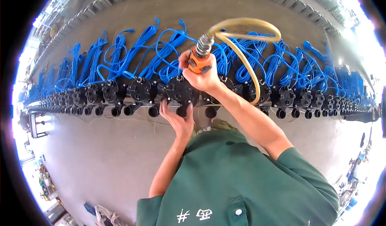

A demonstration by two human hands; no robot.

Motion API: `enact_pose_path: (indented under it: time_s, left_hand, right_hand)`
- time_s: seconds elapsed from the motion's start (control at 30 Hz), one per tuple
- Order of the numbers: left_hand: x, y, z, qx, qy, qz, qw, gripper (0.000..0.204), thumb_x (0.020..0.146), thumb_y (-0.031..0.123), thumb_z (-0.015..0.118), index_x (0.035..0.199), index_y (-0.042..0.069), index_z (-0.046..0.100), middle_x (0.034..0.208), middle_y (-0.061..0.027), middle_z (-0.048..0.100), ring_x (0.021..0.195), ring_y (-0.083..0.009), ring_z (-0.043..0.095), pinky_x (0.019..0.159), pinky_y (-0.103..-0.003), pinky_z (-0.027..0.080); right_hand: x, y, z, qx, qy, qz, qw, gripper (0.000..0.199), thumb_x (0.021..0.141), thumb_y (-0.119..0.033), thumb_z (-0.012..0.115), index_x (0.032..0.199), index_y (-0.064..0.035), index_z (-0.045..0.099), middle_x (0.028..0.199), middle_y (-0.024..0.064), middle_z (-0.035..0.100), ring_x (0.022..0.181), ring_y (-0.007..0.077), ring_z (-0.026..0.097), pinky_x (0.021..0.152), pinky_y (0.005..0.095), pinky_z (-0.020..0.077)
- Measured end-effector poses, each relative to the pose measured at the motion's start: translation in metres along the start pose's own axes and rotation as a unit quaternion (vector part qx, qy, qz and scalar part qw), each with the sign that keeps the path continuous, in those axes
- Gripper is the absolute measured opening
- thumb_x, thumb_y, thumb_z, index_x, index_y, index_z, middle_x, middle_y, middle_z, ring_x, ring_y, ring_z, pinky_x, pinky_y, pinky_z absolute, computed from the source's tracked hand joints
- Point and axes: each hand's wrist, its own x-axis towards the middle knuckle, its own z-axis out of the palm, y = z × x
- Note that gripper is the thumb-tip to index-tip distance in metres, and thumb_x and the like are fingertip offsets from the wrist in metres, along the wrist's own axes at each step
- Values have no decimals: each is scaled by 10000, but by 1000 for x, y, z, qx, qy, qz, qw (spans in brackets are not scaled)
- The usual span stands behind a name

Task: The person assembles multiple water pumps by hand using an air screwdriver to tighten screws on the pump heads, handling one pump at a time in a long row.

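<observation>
My right hand (206, 80) is wrapped around an orange power screwdriver (197, 61), held upright above the row of units. A silver spring (204, 45) at its top leads into a yellow hose (247, 25), which loops over to the right. Below the tool is a round black pump-like unit (179, 90) with a short round outlet at its front. My left hand (179, 120) grips this unit's near side, thumb and fingers on either side of the outlet. The screwdriver's tip is hidden behind my right hand, so I cannot tell whether it touches the unit.
Similar black units (111, 91) stand side by side in a long row to the left and right. Bundled blue cables (253, 59) lie behind them on the brown surface (161, 9). A line of dark rollers (297, 3) edges the far side. Grey floor (108, 145) lies nearer.
</observation>
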Motion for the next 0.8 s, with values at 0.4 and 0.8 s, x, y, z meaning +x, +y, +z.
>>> enact_pose_path:
  time_s: [0.4,0.8]
  left_hand:
    - [-51,-43,86,47,-197,-122,972,268,867,52,655,1133,23,660,882,-186,667,784,-398,660,691,-452,532]
    - [-62,-53,94,22,-129,-45,990,120,847,67,663,946,20,713,871,-162,666,768,-380,656,689,-441,535]
  right_hand:
    - [-48,-69,-41,39,-20,93,995,323,814,54,596,1133,4,588,931,95,663,787,126,639,694,271,535]
    - [-62,-60,-40,75,-59,123,988,299,814,72,593,1107,15,584,932,85,651,782,115,628,692,258,535]
